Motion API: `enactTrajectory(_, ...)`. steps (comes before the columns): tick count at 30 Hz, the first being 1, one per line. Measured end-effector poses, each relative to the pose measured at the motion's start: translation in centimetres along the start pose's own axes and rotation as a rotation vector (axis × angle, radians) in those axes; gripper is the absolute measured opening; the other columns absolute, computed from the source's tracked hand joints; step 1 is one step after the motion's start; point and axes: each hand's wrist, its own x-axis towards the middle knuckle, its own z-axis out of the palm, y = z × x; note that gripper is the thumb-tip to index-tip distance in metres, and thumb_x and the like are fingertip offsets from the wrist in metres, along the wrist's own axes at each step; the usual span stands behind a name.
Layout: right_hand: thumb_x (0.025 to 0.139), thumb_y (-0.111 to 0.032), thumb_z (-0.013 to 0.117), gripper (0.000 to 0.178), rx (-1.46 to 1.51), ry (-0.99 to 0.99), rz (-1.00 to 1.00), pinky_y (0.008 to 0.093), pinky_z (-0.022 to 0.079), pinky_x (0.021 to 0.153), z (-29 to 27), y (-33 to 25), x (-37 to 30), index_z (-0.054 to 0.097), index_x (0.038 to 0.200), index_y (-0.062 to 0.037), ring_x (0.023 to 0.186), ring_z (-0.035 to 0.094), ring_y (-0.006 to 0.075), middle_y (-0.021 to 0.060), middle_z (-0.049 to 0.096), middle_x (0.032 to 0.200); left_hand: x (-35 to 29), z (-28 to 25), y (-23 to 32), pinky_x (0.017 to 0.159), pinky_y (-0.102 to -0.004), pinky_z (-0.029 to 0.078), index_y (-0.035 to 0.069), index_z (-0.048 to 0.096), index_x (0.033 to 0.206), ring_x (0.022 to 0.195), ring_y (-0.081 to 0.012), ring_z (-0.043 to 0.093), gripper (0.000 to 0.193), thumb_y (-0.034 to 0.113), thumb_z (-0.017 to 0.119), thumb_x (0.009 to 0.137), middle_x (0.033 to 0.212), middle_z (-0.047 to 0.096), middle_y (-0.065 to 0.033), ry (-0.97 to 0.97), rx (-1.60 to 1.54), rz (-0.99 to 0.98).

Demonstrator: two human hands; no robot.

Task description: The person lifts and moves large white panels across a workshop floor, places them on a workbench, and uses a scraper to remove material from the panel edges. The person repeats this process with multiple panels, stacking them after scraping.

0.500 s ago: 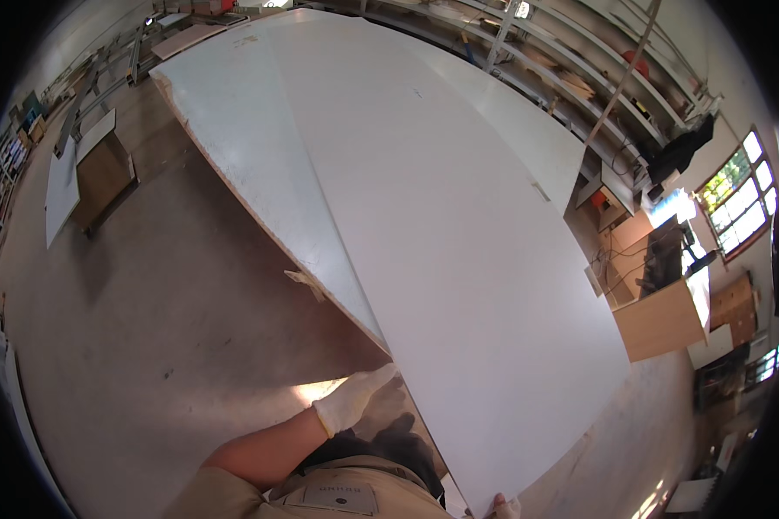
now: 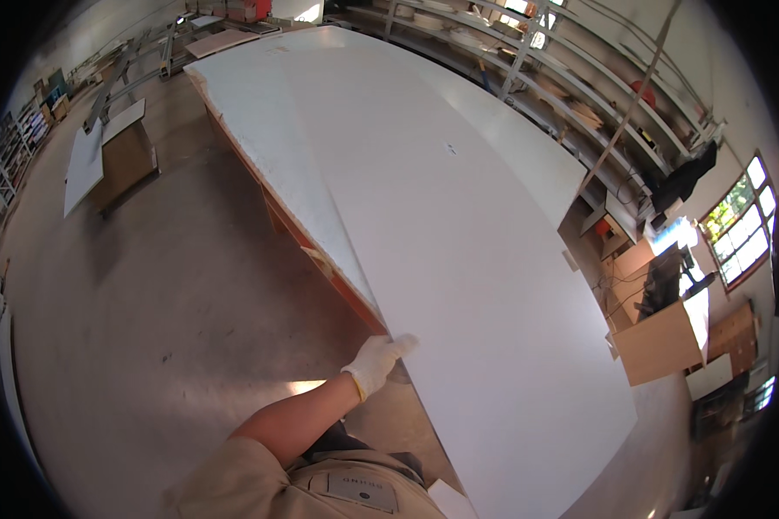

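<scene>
A long white panel [image 2: 476, 285] lies on a large pale worktable [image 2: 264, 112], its near end reaching past the table's edge toward me. My left hand [image 2: 377, 360], in a white knitted glove with a yellow cuff edge, grips the panel's left edge close to the table's near corner. The thumb side rests over the top face; the other fingers are hidden under the panel. A small label [image 2: 451, 149] is on the panel's far part. My right hand is out of the picture, and the panel's nearest corner runs off the lower edge.
Grey shelving [image 2: 528, 65] with stacked pieces runs behind the table. At the right stands a wooden desk [image 2: 662, 342] with dark equipment and cables, near a window [image 2: 740, 221]. Boards assembled like an open box [image 2: 130, 160] sit on the floor at the left.
My left hand has moved up and right, its thumb side now over the panel's edge. The right hand, seen before at the panel's near corner, has left the picture. The view has shifted slightly.
</scene>
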Motion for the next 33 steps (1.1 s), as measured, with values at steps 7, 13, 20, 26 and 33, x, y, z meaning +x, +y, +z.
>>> enactTrajectory(7, 0.113, -0.029, 0.045, 0.048, 0.41, 0.017, 0.15, 0.0503, 0.057, 0.074, -1.1, 5.6, 10.2, 0.061, 0.129, 0.0139, 0.087, 0.067, 0.0373, 0.0239, 0.072, 0.108, -2.0, 5.4, -6.0, 0.08, -0.0357, 0.064, -0.003, 0.068, 0.125, 0.098, -0.0215, 0.072, 0.046, 0.036, 0.073, 0.101, 0.111, 0.073, -0.0105, 0.102, 0.096, 0.065)
enactTrajectory(13, 0.112, -0.041, 0.048, 0.057, 0.5, 0.092, -0.028, 0.0462, 0.056, 0.084, -4.7, 11.1, 19.4, 0.062, 0.133, 0.0098, 0.098, 0.065, 0.0337, 0.0212, 0.071, 0.112, -3.6, 9.3, -13.5, 0.096, -0.0341, 0.058, 0.002, 0.064, 0.137, 0.115, -0.0192, 0.067, 0.051, 0.039, 0.069, 0.103, 0.133, 0.068, -0.0107, -0.051, 0.091, 0.114)
enactTrajectory(20, 0.107, -0.038, 0.054, 0.053, 1.605, -0.293, -0.176, 0.046, 0.053, 0.1, 0.1, 2.7, 16.2, 0.061, 0.14, 0.0034, 0.115, 0.065, 0.0342, 0.0177, 0.069, 0.13, -3.7, 11.6, -14.1, 0.107, -0.037, 0.053, 0.0, 0.061, 0.14, 0.126, -0.0238, 0.064, 0.058, 0.042, 0.07, 0.102, 0.141, 0.065, -0.0117, -0.155, 0.131, -0.195)
enactTrajectory(26, 0.102, -0.034, 0.059, 0.055, 2.173, -1.163, -0.142, 0.0476, 0.049, 0.112, 8.0, -14.3, 6.7, 0.058, 0.145, -0.0003, 0.128, 0.063, 0.0345, 0.0153, 0.066, 0.143, -2.7, 4.5, -4.8, 0.101, -0.0282, 0.051, -0.003, 0.06, 0.142, 0.118, -0.0188, 0.065, 0.055, 0.038, 0.065, 0.105, 0.135, 0.068, -0.0107, -0.061, -0.117, -0.162)
enactTrajectory(33, 0.096, -0.025, 0.065, 0.056, 2.104, -0.901, 0.163, 0.0511, 0.044, 0.119, 12.9, -31.3, 0.0, 0.057, 0.144, 0.0032, 0.135, 0.057, 0.0361, 0.0193, 0.064, 0.143, -2.2, -7.9, 6.1, 0.082, -0.0386, 0.06, -0.002, 0.072, 0.111, 0.09, -0.0255, 0.073, 0.054, 0.051, 0.067, 0.102, 0.099, 0.075, -0.0127, -0.055, 0.104, -0.129)
